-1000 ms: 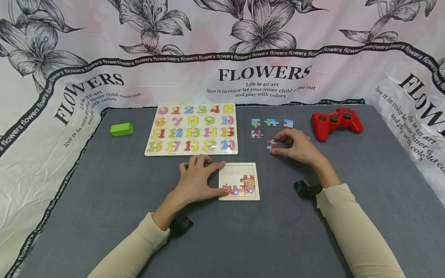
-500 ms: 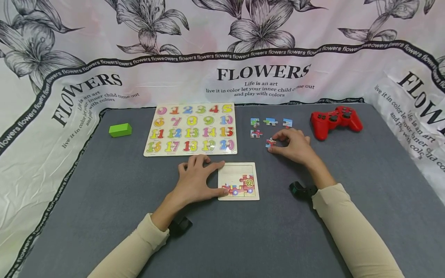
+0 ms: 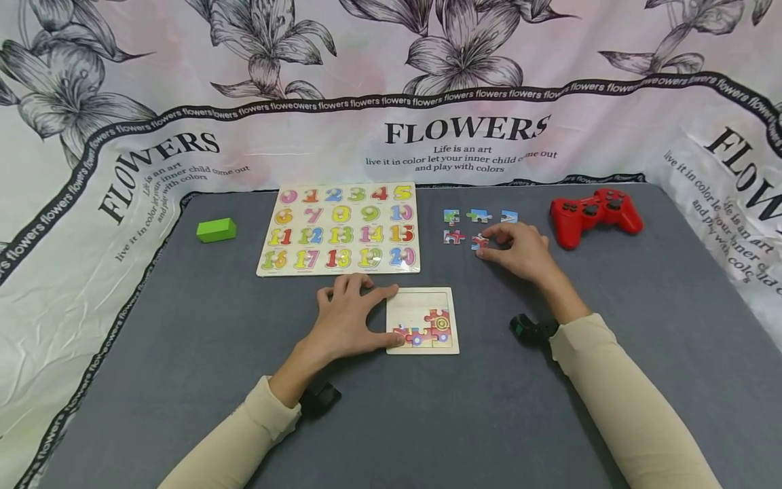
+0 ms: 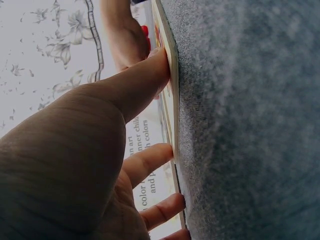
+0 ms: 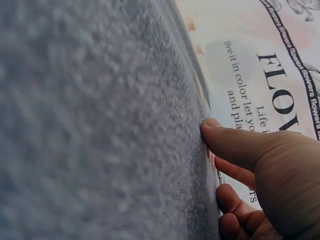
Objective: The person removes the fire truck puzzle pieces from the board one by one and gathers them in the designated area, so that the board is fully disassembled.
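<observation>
Fingers (image 3: 498,231) of the right hand (image 3: 525,252) nearly closed — pinching a red puzzle piece (image 3: 478,243) at the gray cloth (image 3: 476,414).
Just right of another red piece (image 3: 453,237), below three bluish pieces (image 3: 479,216); nearer, left hand (image 3: 342,320) spread wide, touching the left side of a partly filled tray (image 3: 408,303) — number board (image 3: 326,204) beyond.
</observation>
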### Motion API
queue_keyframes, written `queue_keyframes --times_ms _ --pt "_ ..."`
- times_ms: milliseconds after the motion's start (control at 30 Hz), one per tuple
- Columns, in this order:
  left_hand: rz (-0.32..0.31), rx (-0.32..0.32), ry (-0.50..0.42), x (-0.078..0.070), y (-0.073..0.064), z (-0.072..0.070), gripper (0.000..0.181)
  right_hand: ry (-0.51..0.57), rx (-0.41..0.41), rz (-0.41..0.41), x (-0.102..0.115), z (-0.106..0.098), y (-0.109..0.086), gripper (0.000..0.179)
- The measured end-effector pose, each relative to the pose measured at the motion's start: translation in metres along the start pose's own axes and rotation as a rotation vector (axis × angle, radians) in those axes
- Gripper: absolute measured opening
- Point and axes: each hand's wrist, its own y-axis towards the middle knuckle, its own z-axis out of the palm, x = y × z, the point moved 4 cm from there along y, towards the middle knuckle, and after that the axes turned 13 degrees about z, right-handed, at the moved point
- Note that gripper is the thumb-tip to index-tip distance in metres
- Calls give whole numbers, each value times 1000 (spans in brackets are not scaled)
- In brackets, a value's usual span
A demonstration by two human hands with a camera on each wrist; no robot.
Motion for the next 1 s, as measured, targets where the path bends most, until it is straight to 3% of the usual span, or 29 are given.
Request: queue_keyframes --times_ms 433,767,1000 --pt "11 -32 7 -1 -2 3 83 34 -19 -33 -7 2 2 40" --pt "9 -25 18 -2 -1 1 83 12 4 -80 -12 -2 3 36" --pt "4 -21 24 -2 0 0 83 10 -23 -78 -9 -3 5 30"
